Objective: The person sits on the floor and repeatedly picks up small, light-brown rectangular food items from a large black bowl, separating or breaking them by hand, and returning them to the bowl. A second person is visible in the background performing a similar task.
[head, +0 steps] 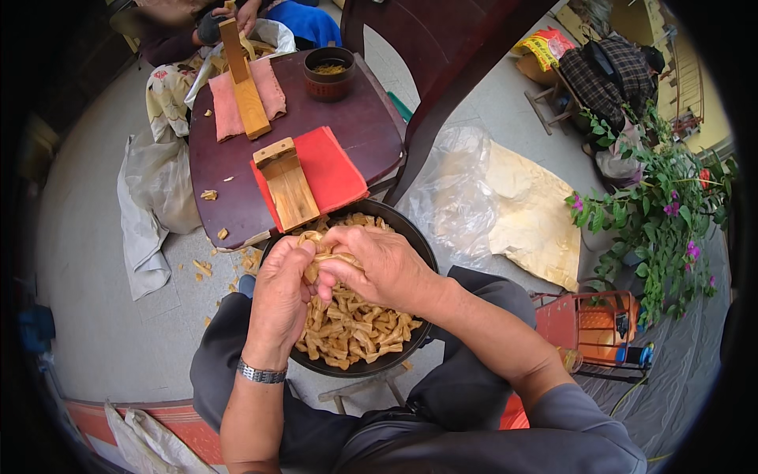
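Above a round dark pan (431,256), my left hand (283,269) and my right hand (379,260) meet on a looped tan strip (310,274), apparently tofu skin. Fingers of both hands pinch it, and they hide part of the loop. Heaped in the pan below are many knotted pieces (355,329) of the same tan material. Just beyond my hands, a wooden block with a raised end (290,192) rests on a folded red cloth (331,169) at the near edge of the dark red table (355,127).
Across the table, a person's gloved hand (210,28) is beside a wooden stand (251,109) on a pink cloth (273,89). A dark bowl (329,83) stands near a chair back (408,35). Plastic sheeting (453,195), a flowering plant (651,231) and another seated person (616,74) are rightward.
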The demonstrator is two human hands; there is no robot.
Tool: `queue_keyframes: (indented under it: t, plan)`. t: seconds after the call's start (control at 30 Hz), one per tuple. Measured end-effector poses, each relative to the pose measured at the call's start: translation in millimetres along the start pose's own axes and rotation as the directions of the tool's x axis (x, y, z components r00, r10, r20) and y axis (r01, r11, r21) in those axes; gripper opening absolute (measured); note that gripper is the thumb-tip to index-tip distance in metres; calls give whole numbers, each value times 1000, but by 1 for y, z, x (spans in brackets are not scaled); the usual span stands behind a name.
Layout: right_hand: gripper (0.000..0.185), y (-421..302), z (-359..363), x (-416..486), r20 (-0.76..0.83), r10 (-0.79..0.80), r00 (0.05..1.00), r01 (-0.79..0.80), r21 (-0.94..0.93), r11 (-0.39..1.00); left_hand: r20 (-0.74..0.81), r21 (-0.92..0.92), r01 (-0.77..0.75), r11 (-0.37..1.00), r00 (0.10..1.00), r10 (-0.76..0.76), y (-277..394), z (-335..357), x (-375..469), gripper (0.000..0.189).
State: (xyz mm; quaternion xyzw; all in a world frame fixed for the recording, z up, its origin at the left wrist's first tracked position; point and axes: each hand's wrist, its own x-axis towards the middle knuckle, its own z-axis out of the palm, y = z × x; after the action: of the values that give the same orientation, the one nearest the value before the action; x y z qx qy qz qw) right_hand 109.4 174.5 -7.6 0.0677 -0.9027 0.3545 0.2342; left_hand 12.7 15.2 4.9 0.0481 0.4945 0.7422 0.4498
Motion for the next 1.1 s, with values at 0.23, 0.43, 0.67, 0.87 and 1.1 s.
queue_keyframes:
  t: [0.23,0.43,0.67,0.87,1.1]
  plan:
    - [29,-16,-7,10,424,465,777,-620,639,455,203,-44,13,999,979,-4,9,-6,-8,21]
    - [29,-17,-8,14,477,451,754,-619,747,245,204,-188,16,982,979,23,16,11,-20,29]
    - [23,-19,-7,6,507,488,711,-670,699,251,198,124,-173,977,969,146,-4,-9,-16,30]
    - [19,-19,3,-2,135,454,881,-466,418,780,343,803,-564,192,702,625,-9,-5,-12,19]
    - [22,-24,-6,0,258,402,879,-477,446,757,18,370,-297,880,950,313,-12,2,-20,12]
